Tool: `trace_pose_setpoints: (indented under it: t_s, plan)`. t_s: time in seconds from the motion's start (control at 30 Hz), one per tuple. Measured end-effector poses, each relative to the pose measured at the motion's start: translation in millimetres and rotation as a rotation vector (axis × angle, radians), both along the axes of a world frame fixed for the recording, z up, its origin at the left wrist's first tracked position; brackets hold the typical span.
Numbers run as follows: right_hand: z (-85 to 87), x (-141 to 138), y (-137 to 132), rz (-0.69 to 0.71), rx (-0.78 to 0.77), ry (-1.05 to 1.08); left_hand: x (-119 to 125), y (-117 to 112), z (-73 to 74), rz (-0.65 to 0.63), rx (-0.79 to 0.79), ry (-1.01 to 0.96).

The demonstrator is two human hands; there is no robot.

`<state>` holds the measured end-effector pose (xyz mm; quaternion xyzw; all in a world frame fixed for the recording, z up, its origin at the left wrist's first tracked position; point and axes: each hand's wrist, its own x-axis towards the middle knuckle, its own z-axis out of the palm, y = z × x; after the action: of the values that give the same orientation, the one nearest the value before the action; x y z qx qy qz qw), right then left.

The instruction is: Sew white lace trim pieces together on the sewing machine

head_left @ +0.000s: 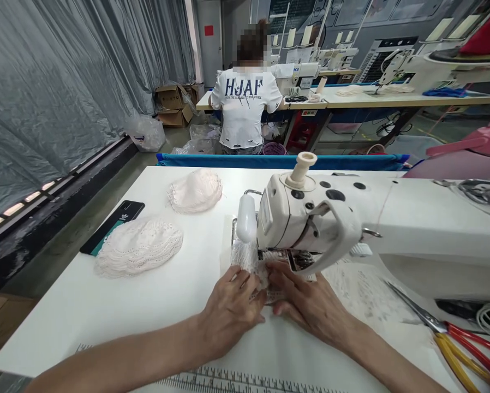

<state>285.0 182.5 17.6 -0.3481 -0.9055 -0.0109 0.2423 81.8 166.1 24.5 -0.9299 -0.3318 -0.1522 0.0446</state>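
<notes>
My left hand (231,308) and my right hand (310,305) lie side by side on the white table, pressing a small piece of white lace fabric (249,259) flat under the head of a white sewing machine (310,218). The fingers of both hands are drawn together on the lace just in front of the needle area. The needle itself is hidden behind the machine head. Two stacks of pale pink lace pieces sit to the left: a near stack (138,246) and a far stack (195,191).
A black phone (113,225) lies near the table's left edge. Scissors with red and yellow handles (458,338) rest at the right. A printed ruler (212,382) runs along the front edge. A person in a white T-shirt (245,103) works at another table behind.
</notes>
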Motion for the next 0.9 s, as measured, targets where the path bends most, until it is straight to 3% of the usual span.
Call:
trace_pose_setpoints:
  t_s: [0.13,0.3,0.47,0.7,0.9]
  plan:
    - [-10.8,2.3,14.5,-0.083,0.098,-0.022,-0.5,22.6,-1.5,0.027,0.017,-0.016]
    - [-20.0,6.3,20.4,-0.094,0.080,-0.023,0.1,37.7,-6.0,0.038,0.056,-0.048]
    - [-12.0,3.5,21.0,-0.064,0.102,0.002,0.6,42.3,-9.3,0.050,0.094,-0.057]
    - [-6.4,5.5,21.0,-0.048,0.084,-0.020,0.3,42.7,-2.4,0.058,0.104,0.001]
    - [4.0,6.8,8.0,0.122,0.044,-0.019,0.3,33.5,-3.3,-0.015,0.160,-0.019]
